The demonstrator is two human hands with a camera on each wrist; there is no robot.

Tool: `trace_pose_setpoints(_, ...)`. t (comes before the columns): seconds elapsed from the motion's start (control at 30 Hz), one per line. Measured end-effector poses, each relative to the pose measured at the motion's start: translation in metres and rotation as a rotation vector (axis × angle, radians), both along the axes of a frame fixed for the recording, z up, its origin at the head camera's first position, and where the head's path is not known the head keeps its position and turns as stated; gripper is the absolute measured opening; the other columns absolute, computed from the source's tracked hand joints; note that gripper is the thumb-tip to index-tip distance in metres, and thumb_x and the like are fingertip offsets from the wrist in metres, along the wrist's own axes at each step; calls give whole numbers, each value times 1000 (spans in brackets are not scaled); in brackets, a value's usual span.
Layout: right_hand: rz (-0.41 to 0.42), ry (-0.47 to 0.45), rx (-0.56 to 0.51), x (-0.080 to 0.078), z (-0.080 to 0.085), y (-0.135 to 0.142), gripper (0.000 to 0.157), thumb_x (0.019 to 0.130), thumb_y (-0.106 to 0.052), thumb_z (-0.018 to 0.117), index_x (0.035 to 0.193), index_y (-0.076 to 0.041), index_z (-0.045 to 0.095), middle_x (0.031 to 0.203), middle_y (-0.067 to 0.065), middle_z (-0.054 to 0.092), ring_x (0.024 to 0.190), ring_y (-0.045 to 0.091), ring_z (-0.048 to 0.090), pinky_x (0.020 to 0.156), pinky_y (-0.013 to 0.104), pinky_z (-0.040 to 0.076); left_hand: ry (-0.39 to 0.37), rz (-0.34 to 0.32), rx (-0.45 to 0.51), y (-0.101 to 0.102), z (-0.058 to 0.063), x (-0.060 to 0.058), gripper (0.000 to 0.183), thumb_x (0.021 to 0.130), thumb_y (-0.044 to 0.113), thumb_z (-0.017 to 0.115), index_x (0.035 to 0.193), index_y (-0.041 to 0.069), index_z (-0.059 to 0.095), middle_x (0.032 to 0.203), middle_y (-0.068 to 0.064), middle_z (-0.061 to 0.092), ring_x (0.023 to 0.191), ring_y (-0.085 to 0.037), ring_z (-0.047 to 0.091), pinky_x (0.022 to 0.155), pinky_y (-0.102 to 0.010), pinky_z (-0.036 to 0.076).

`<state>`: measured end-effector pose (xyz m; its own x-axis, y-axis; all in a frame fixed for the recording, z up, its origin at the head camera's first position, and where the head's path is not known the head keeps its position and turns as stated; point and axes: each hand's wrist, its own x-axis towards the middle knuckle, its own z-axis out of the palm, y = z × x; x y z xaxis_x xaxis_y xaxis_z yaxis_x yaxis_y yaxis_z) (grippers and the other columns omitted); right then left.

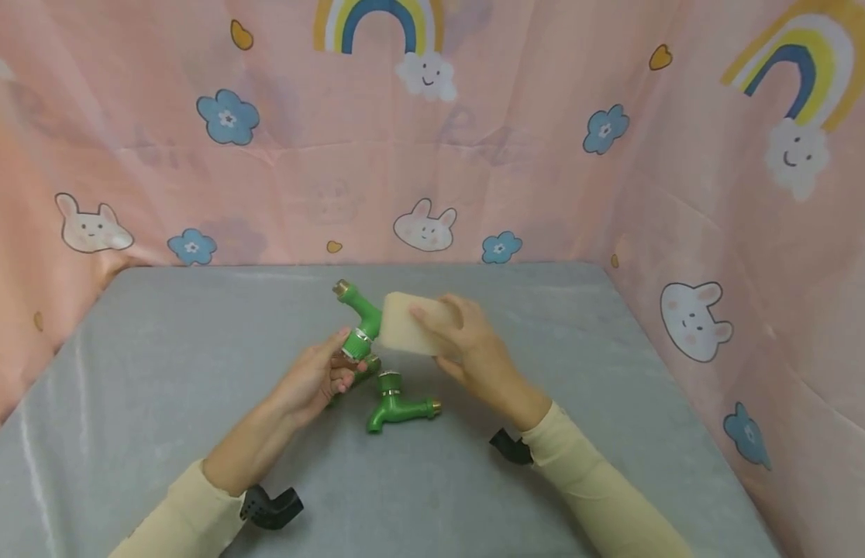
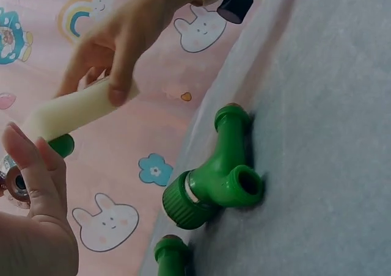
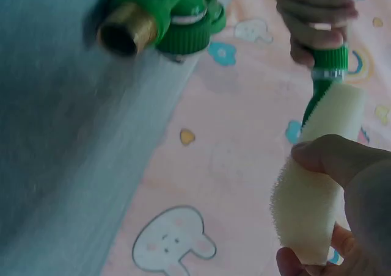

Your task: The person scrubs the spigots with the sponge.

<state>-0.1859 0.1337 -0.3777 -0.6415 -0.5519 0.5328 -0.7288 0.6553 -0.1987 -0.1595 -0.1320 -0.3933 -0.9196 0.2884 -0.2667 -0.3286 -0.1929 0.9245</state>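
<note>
My left hand (image 1: pixel 310 384) grips a green tap (image 1: pixel 366 311) by its ribbed knob, with the brass threaded end pointing up and away. In my right hand (image 1: pixel 481 349) is a cream sponge (image 1: pixel 407 324), pinched between thumb and fingers. The sponge lies against the tap's body and covers part of it, as the right wrist view also shows at the sponge's upper end (image 3: pixel 342 102). Below the hands, a second green tap (image 1: pixel 398 408) lies on the table with its brass end to the right. A third green tap (image 1: pixel 367 368) is partly hidden behind the left hand.
A grey cloth covers the table (image 1: pixel 558 480). Pink printed curtains (image 1: pixel 286 178) stand along its back and right side. Black wrist mounts (image 1: pixel 273 508) hang by both sleeves, low over the table.
</note>
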Motion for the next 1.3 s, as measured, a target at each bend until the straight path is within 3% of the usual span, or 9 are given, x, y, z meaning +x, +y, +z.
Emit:
trace_pose_setpoints(0.23,-24,-20,-65,-6,13,9,75,72,-2,87,140,-19,59,133,24,51,121,43,52,93,57,55,-12,45,50,-8,0,-3,46,107,48,44,97,9,66,78,2,69,54,0,56,52,-10,47)
trace_pose_setpoints(0.43,48,4,39,3,12,-5,80,74,-8,88,145,-23,53,133,22,53,119,39,54,89,51,57,-8,-30,44,-4,-1,-1,44,108,44,44,98,7,66,77,2,68,57,-1,59,55,-12,51)
trace_pose_setpoints(0.6,-46,-101,54,-4,9,4,78,75,-2,85,145,-21,55,137,25,50,124,42,51,92,55,55,13,24,-10,-6,0,-2,49,107,45,45,108,-2,59,75,2,68,54,-1,58,53,-11,51)
trace_pose_setpoints(0.7,-76,-142,33,-4,13,13,77,76,0,83,145,-21,56,138,26,49,125,43,49,94,57,54,7,23,-16,-6,-1,-4,51,108,43,44,110,-6,58,74,1,68,53,-2,59,52,-12,51)
trace_pose_setpoints(0.87,-8,-8,-32,5,17,7,77,73,-4,86,143,-21,57,134,24,51,121,42,51,93,55,55,18,-4,-84,-1,0,-1,51,109,41,44,103,-7,62,72,0,67,53,-3,60,52,-15,52)
trace_pose_setpoints(0.97,65,107,-20,9,13,-4,78,73,-7,88,142,-21,56,130,22,52,119,40,52,94,53,55,44,-46,-149,2,3,2,50,108,37,45,97,-7,65,70,0,67,52,-5,60,52,-17,53)
trace_pose_setpoints(1.03,82,131,-25,9,9,-8,76,73,-6,88,141,-20,56,129,22,52,119,40,52,93,52,56,59,-72,-175,4,4,4,47,108,36,46,89,-3,66,68,0,65,52,-5,58,51,-18,53)
trace_pose_setpoints(1.17,-14,101,-62,-1,2,-2,72,74,-2,87,139,-19,60,130,24,49,118,41,51,87,54,58,53,-50,-200,3,5,3,45,107,35,48,77,6,64,62,2,62,47,-5,54,48,-18,49)
trace_pose_setpoints(1.3,-112,70,-115,-9,4,10,72,74,-3,88,139,-20,61,132,24,48,118,43,49,88,57,55,46,-7,-240,-1,5,1,46,106,36,51,72,7,61,59,2,59,44,-5,51,45,-17,45)
